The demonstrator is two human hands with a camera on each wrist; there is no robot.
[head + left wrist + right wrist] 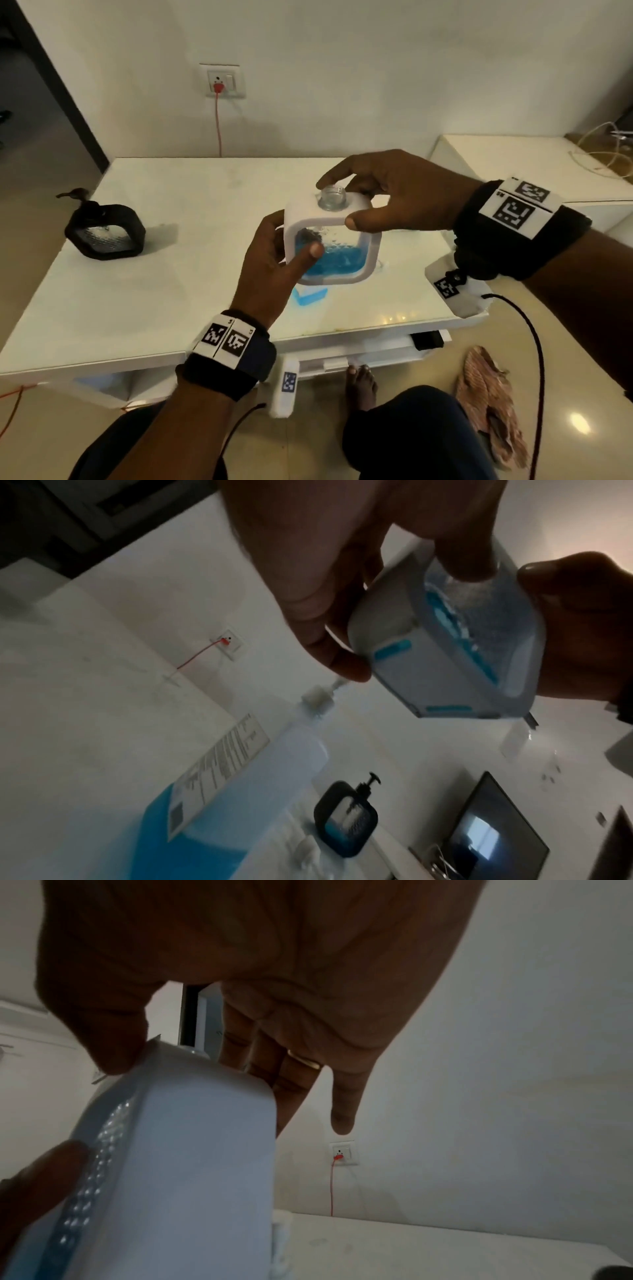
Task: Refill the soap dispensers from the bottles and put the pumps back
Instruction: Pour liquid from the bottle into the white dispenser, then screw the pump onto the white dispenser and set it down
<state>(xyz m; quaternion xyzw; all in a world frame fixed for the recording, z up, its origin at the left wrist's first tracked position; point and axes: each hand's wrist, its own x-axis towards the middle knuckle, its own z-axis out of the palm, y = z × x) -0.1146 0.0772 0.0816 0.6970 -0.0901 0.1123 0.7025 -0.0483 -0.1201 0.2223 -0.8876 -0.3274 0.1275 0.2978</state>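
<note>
Both hands are holding the white dispenser (371, 245) in the air above the near part of the white table (164, 301). Left hand (274, 260) is gripping its left side, thumb pressing on the clear front panel, fingers curled behind. Right hand (397, 195) is pinching its top edge, thumb on the near rim and fingers reaching over the far side beside the open clear neck (331, 198), which is carrying no pump. Blue soap (337, 262) is filling roughly the lower half of the dispenser, which is tilting slightly. A black dispenser (104, 228) with its pump fitted is standing at the far left of the table. A large refill bottle (240, 785), partly full of blue liquid, is showing in the left wrist view.
</note>
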